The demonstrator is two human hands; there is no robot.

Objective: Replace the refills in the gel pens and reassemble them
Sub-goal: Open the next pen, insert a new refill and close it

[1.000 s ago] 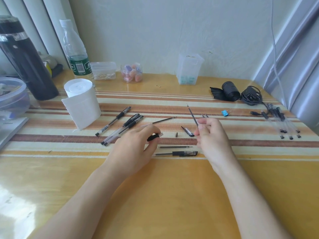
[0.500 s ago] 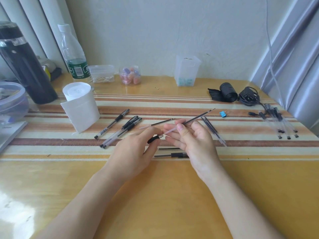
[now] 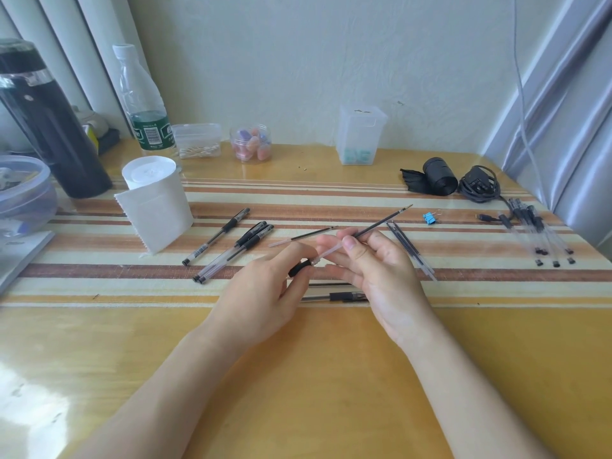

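Note:
My left hand (image 3: 265,293) grips a clear pen barrel with a black grip (image 3: 299,268). My right hand (image 3: 374,266) pinches a thin dark refill (image 3: 381,224) whose clear tail end sits at the barrel's open end; its metal tip points up and right. A loose refill (image 3: 308,235) lies just behind my hands. Another pen barrel (image 3: 337,296) and a refill (image 3: 328,284) lie under my hands. Three assembled pens (image 3: 231,246) lie to the left, and two spare refills (image 3: 409,248) to the right.
A tissue roll (image 3: 155,200), black flask (image 3: 49,127), water bottle (image 3: 142,104) and clear tub (image 3: 23,190) stand at left. Small jars (image 3: 250,144) and a clear box (image 3: 361,134) line the wall. A blue clip (image 3: 430,217), black roll (image 3: 438,175), cable (image 3: 480,185) and more pens (image 3: 543,233) lie at right.
My right hand brought the refill from upright, off to the right, over to the left hand and laid it slanted, its tail now at the mouth of the barrel.

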